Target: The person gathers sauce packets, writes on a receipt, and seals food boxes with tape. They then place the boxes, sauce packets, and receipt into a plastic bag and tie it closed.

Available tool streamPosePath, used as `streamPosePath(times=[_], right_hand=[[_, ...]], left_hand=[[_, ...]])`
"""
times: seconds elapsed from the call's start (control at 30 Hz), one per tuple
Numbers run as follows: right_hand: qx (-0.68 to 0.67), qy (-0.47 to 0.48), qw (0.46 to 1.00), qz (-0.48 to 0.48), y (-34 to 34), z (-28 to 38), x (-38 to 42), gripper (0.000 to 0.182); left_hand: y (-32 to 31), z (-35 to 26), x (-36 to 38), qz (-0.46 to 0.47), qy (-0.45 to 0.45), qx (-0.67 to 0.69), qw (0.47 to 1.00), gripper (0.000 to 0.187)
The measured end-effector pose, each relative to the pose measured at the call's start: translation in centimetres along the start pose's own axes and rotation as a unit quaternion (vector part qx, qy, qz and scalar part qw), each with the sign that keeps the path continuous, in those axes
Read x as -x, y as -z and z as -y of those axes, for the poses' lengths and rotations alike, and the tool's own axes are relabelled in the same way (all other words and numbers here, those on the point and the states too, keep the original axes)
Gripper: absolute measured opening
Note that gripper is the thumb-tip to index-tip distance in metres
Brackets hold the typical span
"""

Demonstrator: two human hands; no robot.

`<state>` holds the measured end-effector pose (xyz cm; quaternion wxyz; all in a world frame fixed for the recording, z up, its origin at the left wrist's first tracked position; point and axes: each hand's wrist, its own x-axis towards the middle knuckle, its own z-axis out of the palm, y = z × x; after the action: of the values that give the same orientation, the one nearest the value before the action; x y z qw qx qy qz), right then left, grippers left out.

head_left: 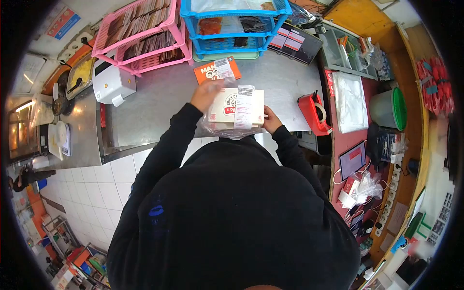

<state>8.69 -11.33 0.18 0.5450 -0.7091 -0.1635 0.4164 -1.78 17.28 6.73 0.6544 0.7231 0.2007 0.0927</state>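
A cream cardboard food box (222, 107) with red and black print sits at the table's front edge, close to my body. A white printed label (245, 107) runs down its lid. Clear plastic bag film (212, 126) surrounds the box's left and lower sides. At the upper left corner, my left hand (205, 95) is closed on the plastic, its fingertips slightly blurred. My right hand (272, 121) grips the box's right side near the lower corner, with some fingers hidden. Just behind lies an orange box (205, 72) bearing another white label.
Pink racks (140, 65) and blue racks (232, 44) of packets line the back. A white label printer (112, 82) stands left. To the right are a red tape dispenser (311, 116), stacked plastic bags (350, 101) and a tablet (353, 160).
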Motion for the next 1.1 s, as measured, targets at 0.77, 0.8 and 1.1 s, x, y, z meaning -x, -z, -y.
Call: streamPosePath(times=[0.77,0.8,1.1], right_hand=[[-0.304,-0.069,0.943,-0.120,0.7,-3.4,-0.1,0.009],[-0.355,-0.061,0.924,-0.131,0.3,-2.5,-0.1,0.011],[-0.216,-0.122,0.967,-0.060,-0.9,3.7,3.1,0.028]], left_hand=[[-1.2,-2.9,1.0,0.076,0.009,-0.333,0.940,0.081],[-1.1,-3.2,0.9,0.087,0.014,-0.332,0.939,0.083],[-0.2,-0.3,-2.6,0.132,0.001,-0.288,0.948,0.090]])
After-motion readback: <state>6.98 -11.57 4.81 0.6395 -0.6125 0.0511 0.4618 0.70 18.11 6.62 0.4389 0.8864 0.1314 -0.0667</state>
